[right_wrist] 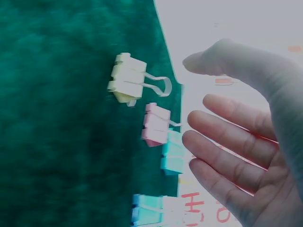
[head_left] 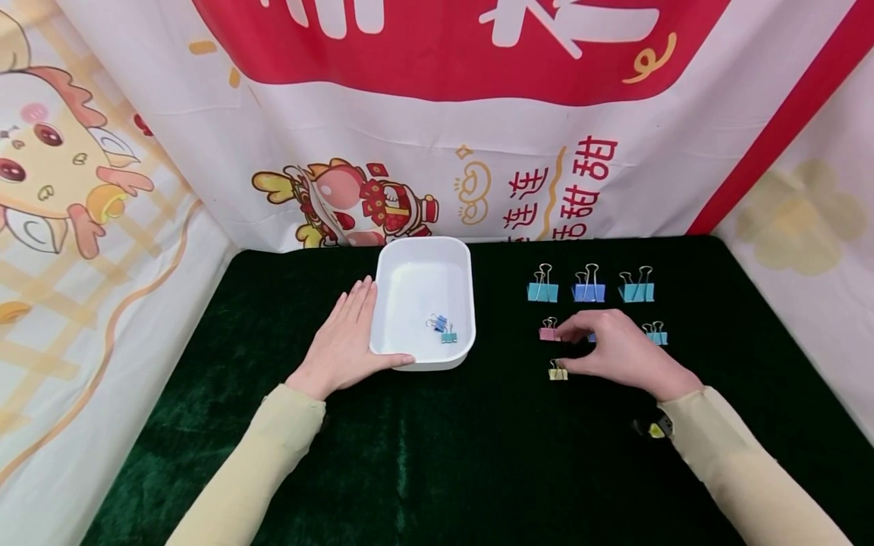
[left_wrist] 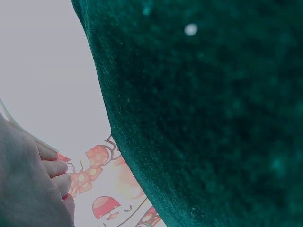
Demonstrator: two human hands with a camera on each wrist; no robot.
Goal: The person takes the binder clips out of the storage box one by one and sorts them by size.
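A white tray holds a small blue binder clip and a small teal one. Along its left side my left hand rests with straight fingers, the thumb at the near rim. My right hand hovers over the clips at the right, thumb and fingers apart. Nearest to it are a yellow binder clip by the thumb and a pink binder clip by the fingers. In the right wrist view the yellow clip stands apart from the hand. A blue clip is mostly hidden behind the fingers.
At the back right stand three larger binder clips: a teal one, a blue one and another teal one. A light blue clip sits right of my hand. Dark green cloth covers the table; a printed curtain hangs behind.
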